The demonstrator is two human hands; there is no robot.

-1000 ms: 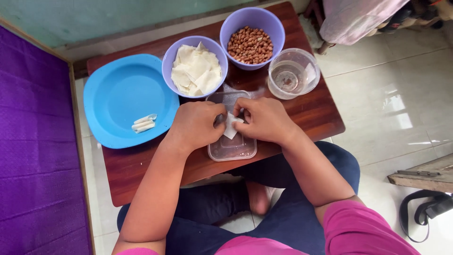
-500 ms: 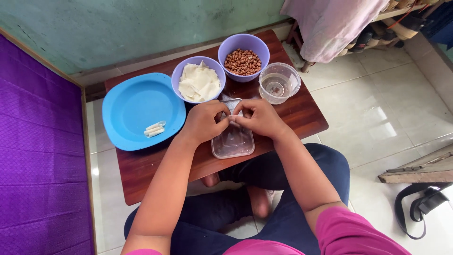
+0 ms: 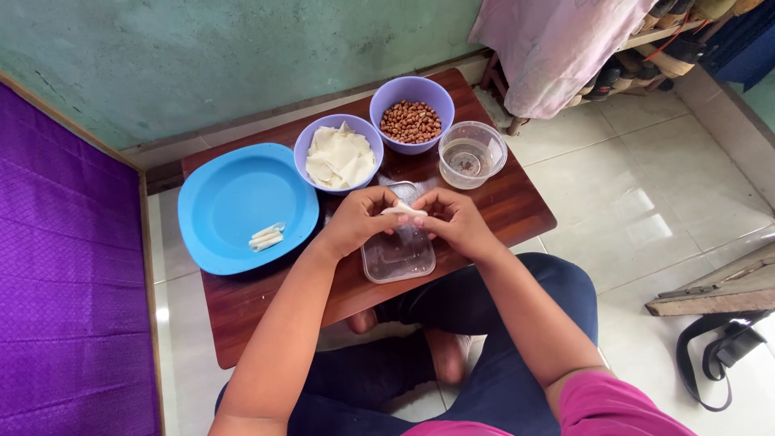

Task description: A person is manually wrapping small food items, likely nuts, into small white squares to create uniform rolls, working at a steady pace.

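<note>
On the left of the brown wooden surface (image 3: pixel 242 303) lies the blue plate (image 3: pixel 242 202) with three small white rolls (image 3: pixel 266 236) on it, same as before. Next to it stands the purple bowl of white wrapper sheets (image 3: pixel 339 155), then the purple bowl of peanuts (image 3: pixel 411 121), and at the right the clear cup of water (image 3: pixel 472 153). The left hand (image 3: pixel 358 220) and the right hand (image 3: pixel 456 221) are close together above the clear plastic lid (image 3: pixel 397 257), and both pinch one white wrapper (image 3: pixel 403 210) between the fingertips. One second ago this wrapper was an open flat sheet hanging down between the hands; now it is a narrow roll, held across from one hand to the other. The hands have risen a little over the lid, and the bowls and plate did not move on the surface
</note>
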